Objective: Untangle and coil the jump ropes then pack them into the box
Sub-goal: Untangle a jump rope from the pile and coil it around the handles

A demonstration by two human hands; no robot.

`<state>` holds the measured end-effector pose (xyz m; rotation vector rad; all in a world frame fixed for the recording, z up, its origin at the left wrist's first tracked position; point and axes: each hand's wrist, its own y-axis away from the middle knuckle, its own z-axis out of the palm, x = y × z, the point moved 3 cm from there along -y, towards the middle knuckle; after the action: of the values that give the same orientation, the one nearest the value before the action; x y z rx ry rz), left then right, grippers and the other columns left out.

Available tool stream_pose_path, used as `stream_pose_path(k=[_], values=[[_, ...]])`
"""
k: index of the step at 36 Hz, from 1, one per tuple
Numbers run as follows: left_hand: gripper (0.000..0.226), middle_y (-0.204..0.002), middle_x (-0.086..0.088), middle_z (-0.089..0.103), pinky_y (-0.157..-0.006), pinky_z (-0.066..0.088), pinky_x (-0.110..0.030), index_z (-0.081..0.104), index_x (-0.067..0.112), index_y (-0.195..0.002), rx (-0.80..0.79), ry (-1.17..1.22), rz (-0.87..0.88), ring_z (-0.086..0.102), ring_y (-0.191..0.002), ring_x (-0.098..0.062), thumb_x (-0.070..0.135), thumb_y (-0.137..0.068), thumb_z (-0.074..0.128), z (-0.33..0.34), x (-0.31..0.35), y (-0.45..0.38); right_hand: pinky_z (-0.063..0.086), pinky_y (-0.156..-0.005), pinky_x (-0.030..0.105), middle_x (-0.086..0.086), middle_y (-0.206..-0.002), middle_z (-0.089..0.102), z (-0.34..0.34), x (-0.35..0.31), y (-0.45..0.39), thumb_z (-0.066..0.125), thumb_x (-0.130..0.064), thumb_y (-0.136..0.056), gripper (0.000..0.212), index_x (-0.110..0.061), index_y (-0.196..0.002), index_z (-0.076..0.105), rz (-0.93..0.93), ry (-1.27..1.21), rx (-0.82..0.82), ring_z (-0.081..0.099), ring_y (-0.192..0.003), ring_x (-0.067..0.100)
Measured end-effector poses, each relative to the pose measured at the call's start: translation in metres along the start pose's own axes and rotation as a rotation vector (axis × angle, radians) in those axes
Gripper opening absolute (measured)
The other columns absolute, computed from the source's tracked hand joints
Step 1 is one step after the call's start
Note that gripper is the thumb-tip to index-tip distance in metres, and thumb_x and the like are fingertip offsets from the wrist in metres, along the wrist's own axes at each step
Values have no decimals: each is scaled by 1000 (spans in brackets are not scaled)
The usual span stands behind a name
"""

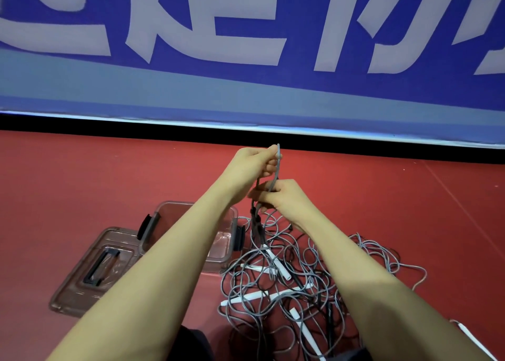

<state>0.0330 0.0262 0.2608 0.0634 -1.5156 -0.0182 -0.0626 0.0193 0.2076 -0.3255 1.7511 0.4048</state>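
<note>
Hidden: the left forearm crossed over the box (166, 210), so much of its inside and near wall was covered; whether anything lay in it could not be told
Cut off: a white handle (474, 340) at the lower right ran out of view at the edge; dark clothing at the bottom edge was only partly seen
Hard to make out: which strand in the pile joined the lifted one, lost in the knot of loops
Surroundings: red floor (82, 175), a blue banner (246, 93) with big pale characters behind it, a black strip along its foot
Lid: the clear lid (90, 270) with a black grip lay flat on the floor, just left of the box and touching it
Jump ropes: the tangled jump ropes (300, 273), grey and black cords with white handles, sat heaped on the floor just right of the box
Left hand: the left hand (257, 161) was raised highest, fingers pinched on a grey cord (276, 175) at its top bend
Right hand: the right hand (281, 196) sat just below, fingers curled round the same cord, which hung down into the pile
</note>
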Motion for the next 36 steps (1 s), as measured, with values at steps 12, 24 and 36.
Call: stream_pose_path(k=[12,24,36], values=[[19,-99,-12,57,-73,46,-14,49,17,-94,165,-79,191,56,-82,-10,-1,-90,45,-12,-16,13,53,-52,18,4,-54,60,-17,-17,3,59,1,-89,18,-2,-72,63,21,-336,178,58,-47,7],[24,-93,-8,64,-80,47,-42,52,8,-101,92,-753,148,59,-90,-30,30,-92,53,9,-46,18,53,-54,20,4,-60,64,-31,-40,6,56,-6,-92,17,0,-78,64,39,-769,221,61,-53,11],[22,-98,-15,62,-62,33,-36,44,8,-103,287,-1304,204,59,-87,-40,27,-102,34,0,-31,14,40,-72,33,11,-91,67,-50,-40,20,44,-70,-84,61,-15,-86,70,187,659,596,62,-90,34]])
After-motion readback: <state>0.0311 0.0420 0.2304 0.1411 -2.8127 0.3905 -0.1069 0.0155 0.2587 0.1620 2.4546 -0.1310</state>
